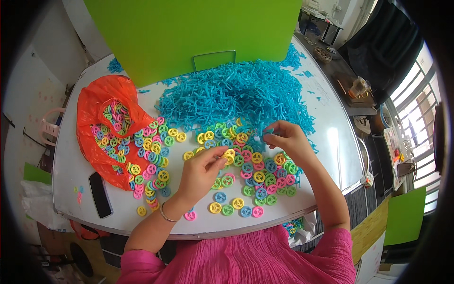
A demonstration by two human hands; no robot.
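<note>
Left hand (201, 171): narrow, thumb and finger pinching at least one yellow wheel (229, 158) at the centre of the frame. Held by the rim, which seems to leave its hub and spokes free; a second yellow ring shows close against it, cannot tell if also gripped. Right hand (290, 140): narrow, just right of centre, thumb and finger closed on what looks like a blue stick (268, 133); fingertips hide most of it.

Placement: blue pile (231, 97) heaped upper centre, right at the fingertips of the right hand, probably so sticks come up with little reach. The green panel (189, 35) stands upright behind it and likely keeps the heap from spreading toward the top of the frame. Loose wheels (258, 177) lie in the middle, below and between both hands, presumably for easy picking. Red bag (100, 163) lies at left, mouth open, wheels spilling right across the desk (331, 158); it seems to serve as the supply. Phone (100, 195) sits lower left, apart from the hands, likely out of the way.

Appearance: wheels are small, round, spoked, with an open rim; yellow, green, pink and blue, matt, plastic-like. Some overlap; a few lie flat and separate near the desk's lower edge. Sticks are thin, short, bright blue, tangled at all angles
</note>
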